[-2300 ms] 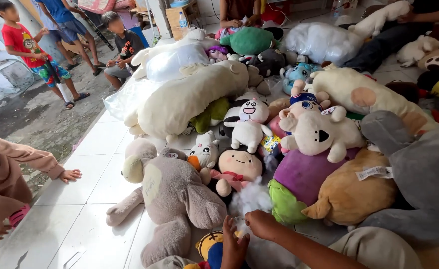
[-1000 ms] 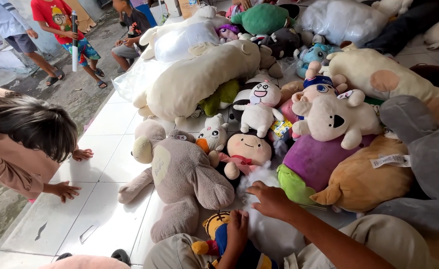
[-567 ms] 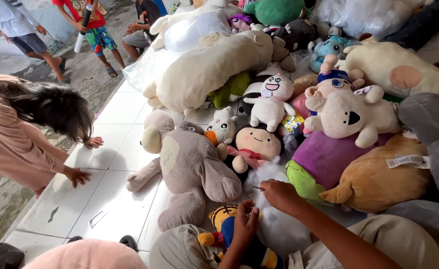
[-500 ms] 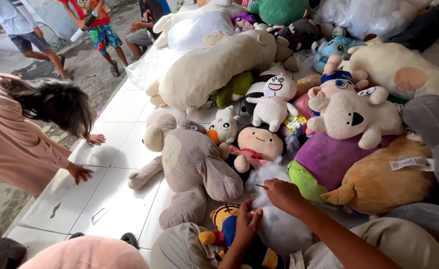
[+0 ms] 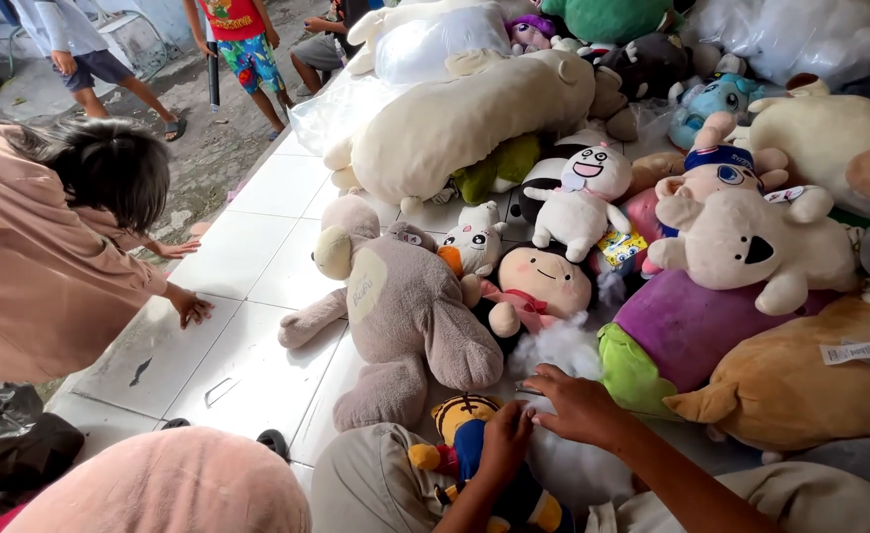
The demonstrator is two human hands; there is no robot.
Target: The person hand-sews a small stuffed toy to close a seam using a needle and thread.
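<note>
My right hand (image 5: 581,405) lies on a white fluffy toy (image 5: 571,468) in my lap, its fingers pinched on a thin needle whose tip shows at the thumb. My left hand (image 5: 504,446) grips the same white toy at its left edge, right beside a small yellow and blue tiger plush (image 5: 461,432) on my beige trousers. Loose white stuffing (image 5: 556,347) puffs up just above my right hand. A large grey-brown plush bear (image 5: 405,306) lies on the white tiles to the left of my hands.
Plush toys are heaped ahead and to the right: a purple and green cushion (image 5: 672,331), a tan one (image 5: 800,385), a round-faced doll (image 5: 543,281) and a long cream toy (image 5: 464,123). A child in a pink top (image 5: 30,257) leans on the tile edge. Other children stand on the ground beyond.
The view has shifted right and down. The child in pink has leaned further onto the tiles. My right hand has lowered onto the white toy, and my left hand stays at its edge.
</note>
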